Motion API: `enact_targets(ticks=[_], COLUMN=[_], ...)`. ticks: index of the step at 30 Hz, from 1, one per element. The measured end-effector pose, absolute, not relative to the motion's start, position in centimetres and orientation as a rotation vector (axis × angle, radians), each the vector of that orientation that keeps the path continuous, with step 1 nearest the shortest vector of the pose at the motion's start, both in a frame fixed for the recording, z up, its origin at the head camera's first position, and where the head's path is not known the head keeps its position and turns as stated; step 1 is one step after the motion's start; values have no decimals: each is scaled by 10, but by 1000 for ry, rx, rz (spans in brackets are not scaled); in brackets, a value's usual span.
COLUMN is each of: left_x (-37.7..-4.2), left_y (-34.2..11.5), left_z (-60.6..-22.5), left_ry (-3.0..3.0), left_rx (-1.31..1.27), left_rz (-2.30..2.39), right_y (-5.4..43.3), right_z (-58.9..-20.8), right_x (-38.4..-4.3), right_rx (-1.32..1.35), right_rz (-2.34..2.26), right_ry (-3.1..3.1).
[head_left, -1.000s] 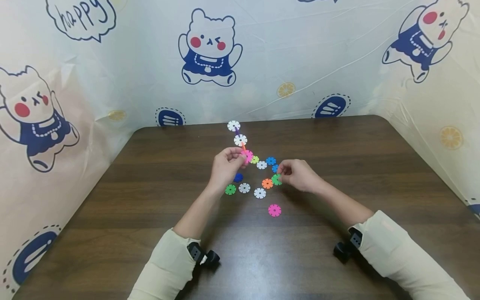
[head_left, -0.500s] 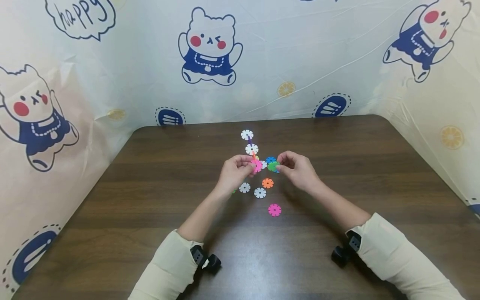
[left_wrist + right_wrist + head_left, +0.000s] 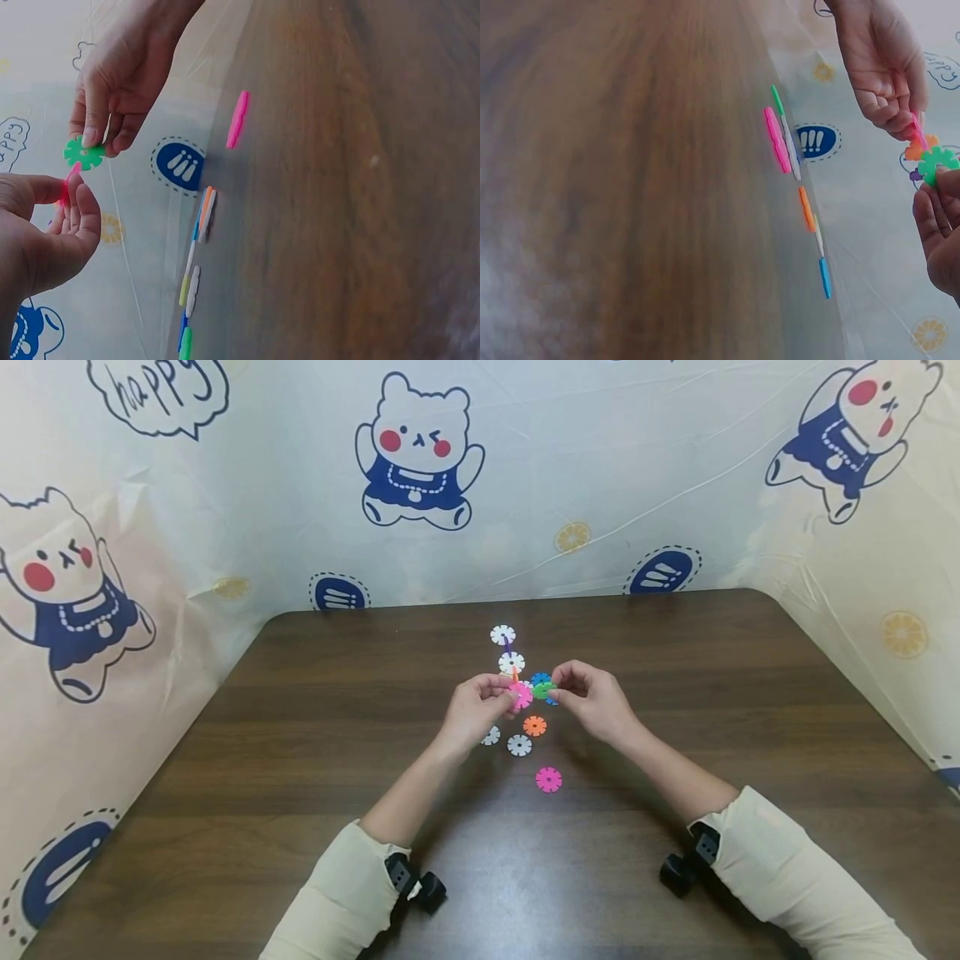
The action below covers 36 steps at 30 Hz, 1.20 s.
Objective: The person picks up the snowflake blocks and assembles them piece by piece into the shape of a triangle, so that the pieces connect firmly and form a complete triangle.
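Observation:
My left hand [image 3: 476, 706] pinches a pink interlocking disc [image 3: 521, 696] at one end of a chain. Beyond it the chain runs through an orange disc seen edge-on, a white disc [image 3: 512, 662], a purple one and another white disc [image 3: 502, 635]. Between thumb and fingers, my right hand [image 3: 592, 697] holds a green notched disc [image 3: 543, 691]. Both wrist views have the hands raised above the table. In the left wrist view the green disc [image 3: 82, 155] meets the pink disc's edge crosswise, right at a notch.
Loose discs lie on the brown table [image 3: 225, 777]: orange [image 3: 535, 726], white [image 3: 519, 745], pink [image 3: 549, 780] and blue [image 3: 540, 679]. Another white disc [image 3: 492, 736] is partly behind my left hand. A printed cloth [image 3: 525, 460] stands behind the table.
The right hand has lifted the green disc off the table and brought it left and away from me. The left hand has carried the chain rightward and slightly nearer, so pink and green discs meet.

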<state>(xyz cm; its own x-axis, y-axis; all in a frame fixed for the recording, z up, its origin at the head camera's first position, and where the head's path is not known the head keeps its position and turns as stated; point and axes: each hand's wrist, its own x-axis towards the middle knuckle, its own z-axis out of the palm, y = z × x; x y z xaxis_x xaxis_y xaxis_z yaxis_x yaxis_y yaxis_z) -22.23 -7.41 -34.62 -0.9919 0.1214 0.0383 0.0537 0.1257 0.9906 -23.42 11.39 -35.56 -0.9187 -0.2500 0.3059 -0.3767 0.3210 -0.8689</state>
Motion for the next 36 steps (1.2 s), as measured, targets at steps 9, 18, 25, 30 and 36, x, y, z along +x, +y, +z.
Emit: enact_targets(ticks=[9,18,25,30,36], left_x=[-221,-221,-223,-222,-221], left_y=[-73,-73,-73,-71,-69], left_z=[-347,-346,-348,-343,-344], left_ry=[2275,2219,2148,2222,2236], left_rx=[144,130,89,75,62], left_rz=[2071,2150,2172,2104,2087], right_y=[113,111,109,110,110], right_z=[-356,-358,-361,-359,-359], right_x=[-232,-234,-233,-233,-234], right_rx=[637,629,681,691,720], right_rz=[1655,1711,1731,1644,1564], right_ry=[-2402,-2367,-2332,-2336,-2382])
